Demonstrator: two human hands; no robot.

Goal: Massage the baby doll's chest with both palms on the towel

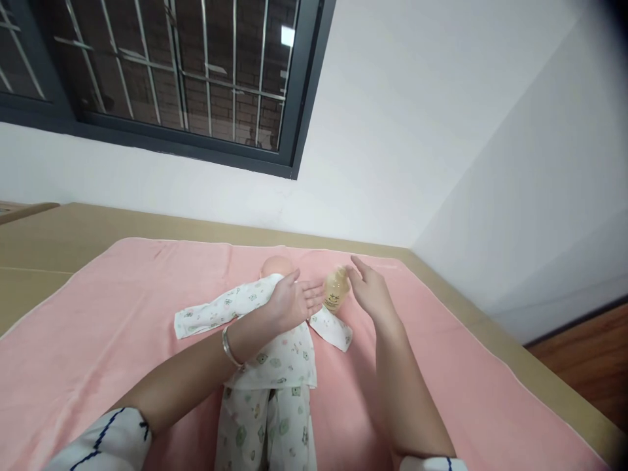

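The bottle [336,289], part full of something pale yellow and carrying dark print, was between the 2 hands, up near the doll's shoulder. It leaned a little, its top toward the right; blur hid whether it rested on anything.

The left hand [293,302] was spread flat, palm showing and thumb raised, its fingertips at the bottle's left edge. The right hand [373,291] was also wide, thumb and forefinger parted, just beside the bottle on the other side. Neither was wrapped around it, and light contact could not be told from this angle.

Below lay the doll [277,265], its bare head at the far end, dressed in a printed white top [282,356] and matching trousers [290,425]. The left forearm, with a bangle [229,347], crossed over the top.

The step in hand seemed to be positioning the bottle, whether taking it or letting it go. A firm hold called for closing the right fingers around its side while the left steadied it.

Beneath everything spread a pink blanket [441,366]; beyond it stood a white wall [383,131] and a barred window [186,72].
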